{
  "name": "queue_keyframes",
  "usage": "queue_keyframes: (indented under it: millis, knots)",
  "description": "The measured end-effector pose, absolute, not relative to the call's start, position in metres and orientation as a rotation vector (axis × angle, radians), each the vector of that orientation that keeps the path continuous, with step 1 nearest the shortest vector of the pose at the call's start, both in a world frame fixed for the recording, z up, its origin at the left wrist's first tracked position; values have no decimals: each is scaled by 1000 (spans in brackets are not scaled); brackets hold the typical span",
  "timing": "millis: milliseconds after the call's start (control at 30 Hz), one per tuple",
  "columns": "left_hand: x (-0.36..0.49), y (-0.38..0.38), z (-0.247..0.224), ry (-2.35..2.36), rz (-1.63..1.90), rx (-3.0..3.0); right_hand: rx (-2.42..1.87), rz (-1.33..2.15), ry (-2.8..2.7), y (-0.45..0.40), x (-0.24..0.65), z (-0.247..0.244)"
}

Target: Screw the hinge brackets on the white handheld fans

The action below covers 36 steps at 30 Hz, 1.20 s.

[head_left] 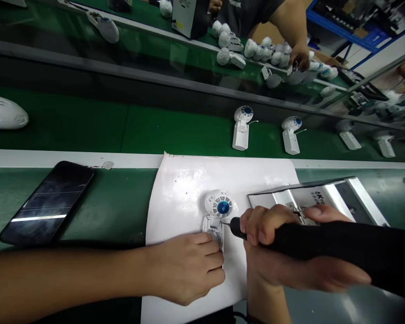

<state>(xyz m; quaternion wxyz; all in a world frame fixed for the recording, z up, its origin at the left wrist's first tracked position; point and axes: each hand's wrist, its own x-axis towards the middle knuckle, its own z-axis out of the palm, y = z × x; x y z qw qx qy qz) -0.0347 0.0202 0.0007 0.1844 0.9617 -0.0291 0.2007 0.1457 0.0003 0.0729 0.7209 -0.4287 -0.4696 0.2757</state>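
On a white sheet (189,180) lies a small white device with a round head (219,203) and a blue centre, joined to a rectangular white body. My left hand (189,267) is closed over the lower end of that body and hides much of it. My right hand (273,243) grips a black electric screwdriver (310,240), held almost level. The thin bit of the screwdriver meets the device near the joint between head and body. Whether a screw sits under the tip is too small to tell.
A black phone (49,202) lies at the left. Behind my right hand stands a silver metal box (327,198). Similar white devices (241,130) are spaced along the green strip behind the sheet. Across the divider, a person's hand (299,56) is among several white parts.
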Motion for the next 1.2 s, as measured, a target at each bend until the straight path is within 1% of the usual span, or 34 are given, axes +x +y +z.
queue_keyframes:
  millis: [167,467,567,667,933,1100,1200]
  knots:
    - [-34,20,0,-75,586,2713,-887,604,-1012,10,142,66]
    - [-35,20,-2,-89,582,2706,-952,557,-1025,-11,149,85]
    - [-35,20,-2,-91,571,2713,-889,544,-1031,-5,147,78]
    - [-33,19,0,-79,563,2706,-802,616,-1066,9,144,65]
    - [-35,19,0,-43,597,2741,-843,706,-1079,19,138,55]
    - [-34,6,-2,159,654,2864,-818,678,-1083,20,133,54]
    - [-40,10,2,289,643,2947,-829,540,-1075,1,157,59]
